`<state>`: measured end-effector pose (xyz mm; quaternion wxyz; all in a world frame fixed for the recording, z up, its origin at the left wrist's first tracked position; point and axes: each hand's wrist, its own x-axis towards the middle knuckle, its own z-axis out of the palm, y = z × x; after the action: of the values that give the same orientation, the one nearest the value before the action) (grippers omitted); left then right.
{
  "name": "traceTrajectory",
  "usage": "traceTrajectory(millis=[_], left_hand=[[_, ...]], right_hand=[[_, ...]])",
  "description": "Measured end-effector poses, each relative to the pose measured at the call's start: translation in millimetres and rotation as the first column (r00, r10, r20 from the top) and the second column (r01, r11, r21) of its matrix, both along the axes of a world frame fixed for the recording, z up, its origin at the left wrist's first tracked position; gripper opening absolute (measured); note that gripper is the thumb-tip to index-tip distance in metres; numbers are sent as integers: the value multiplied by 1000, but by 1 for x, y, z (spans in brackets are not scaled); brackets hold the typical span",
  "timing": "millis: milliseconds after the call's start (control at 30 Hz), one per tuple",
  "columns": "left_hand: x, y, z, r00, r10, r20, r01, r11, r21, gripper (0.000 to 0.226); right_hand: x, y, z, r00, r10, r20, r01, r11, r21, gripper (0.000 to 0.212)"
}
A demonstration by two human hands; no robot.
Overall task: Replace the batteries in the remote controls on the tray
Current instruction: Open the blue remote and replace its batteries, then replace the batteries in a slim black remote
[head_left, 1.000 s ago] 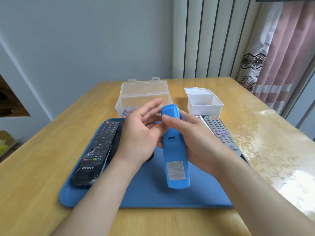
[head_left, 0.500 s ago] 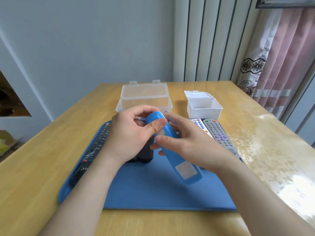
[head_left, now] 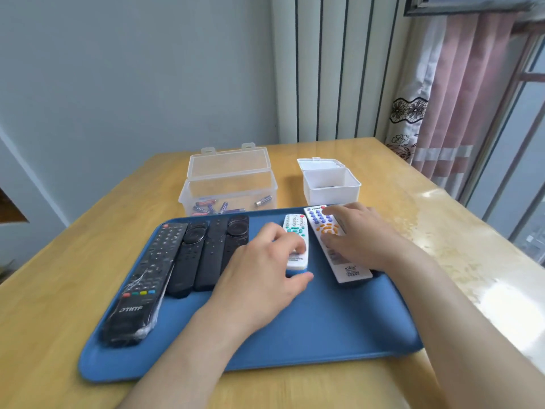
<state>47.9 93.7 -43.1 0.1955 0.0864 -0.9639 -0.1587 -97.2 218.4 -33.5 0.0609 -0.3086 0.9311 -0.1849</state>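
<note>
The wooden table [head_left: 383, 184] fills the lower half of the frame, and on it lies the blue tray [head_left: 295, 335] with all the remote controls. Behind the tray stand a clear plastic box [head_left: 230, 184], its lid open, and to the right of it an open white box [head_left: 331, 187]. At the left of the tray lie a large black remote [head_left: 147, 276] and, just beside it, three slim black remotes [head_left: 191, 255]. The left hand [head_left: 262, 276], at centre frame, curls its fingers over the near half of the small white remote [head_left: 295, 231], with the thumb stretched toward its near end. The right hand [head_left: 365, 237] lies over the long white remote [head_left: 348, 267], the thumb on the button face. Whether its fingers hook under the far edge I cannot tell. I judge both remotes to be light, stiff plastic shells, a little slippery on the smooth tray. It is better to take them by the long side edges and turn them face down, because the battery cover should sit on the back. Such a cover probably has a thin latch that may break if forced. Loose AAA batteries [head_left: 206, 206] lie in the clear box; they roll easily.
</note>
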Motion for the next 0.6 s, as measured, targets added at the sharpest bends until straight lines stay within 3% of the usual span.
traceTrajectory(millis=[67,233,300,400,467,533,600], left_hand=[[-1,0,-3,995,-40,94,37,999,27,37],[-4,3,-1,991,11,130,-15,999,29,40],[-7,8,1,987,21,156,-24,1000,17,37],[-10,14,5,988,-2,156,3,1000,-5,25],[-8,11,6,981,-20,191,17,1000,15,22],[-2,1,9,983,33,181,-39,999,26,21],[4,-13,10,976,180,122,-170,982,-85,27]], right_hand=[[1,0,1,1000,6,-14,-5,999,40,49],[7,-3,3,994,-9,-106,22,993,114,44],[11,-7,3,985,14,-170,-1,997,74,40],[22,-19,-2,975,157,-157,-171,982,-76,41],[28,-25,-8,952,274,-138,-287,954,-88,37],[29,-28,-14,935,309,-171,-315,949,-10,27],[28,-28,-15,932,301,-201,-296,954,56,28]])
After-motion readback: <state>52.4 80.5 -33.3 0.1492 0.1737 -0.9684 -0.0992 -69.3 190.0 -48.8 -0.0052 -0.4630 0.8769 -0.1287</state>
